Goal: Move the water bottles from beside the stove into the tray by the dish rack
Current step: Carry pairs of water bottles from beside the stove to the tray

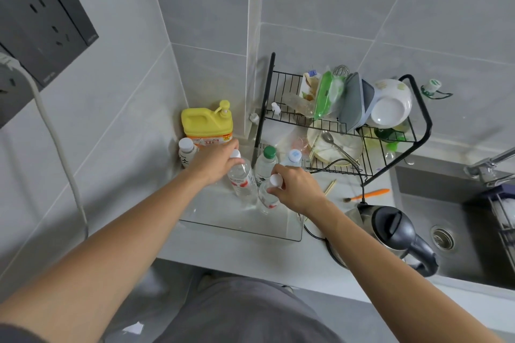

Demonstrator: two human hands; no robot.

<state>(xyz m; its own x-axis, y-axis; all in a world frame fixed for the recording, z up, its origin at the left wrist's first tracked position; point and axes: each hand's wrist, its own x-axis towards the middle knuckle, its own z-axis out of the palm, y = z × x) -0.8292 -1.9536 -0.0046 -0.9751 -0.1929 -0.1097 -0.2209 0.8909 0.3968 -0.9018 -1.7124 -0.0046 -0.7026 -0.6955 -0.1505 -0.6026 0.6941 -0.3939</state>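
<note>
A clear plastic tray [245, 227] sits on the counter in front of the black dish rack [370, 167]. My left hand [216, 160] grips the neck of a clear water bottle with a red label [242, 179], which leans inside the tray. My right hand [295, 186] holds the top of a second white-capped red-label bottle [267, 199], upright in the tray. Behind them stand a green-capped bottle [266, 161] and a pale-blue-capped bottle [292, 157]. The stove is out of view.
A yellow detergent jug [206, 122] and a small white-capped bottle [186, 152] stand in the corner left of the tray. An electric kettle [390, 234] with its cord sits right of the tray. The sink [451, 237] lies further right. An orange brush [367, 194] lies on the counter.
</note>
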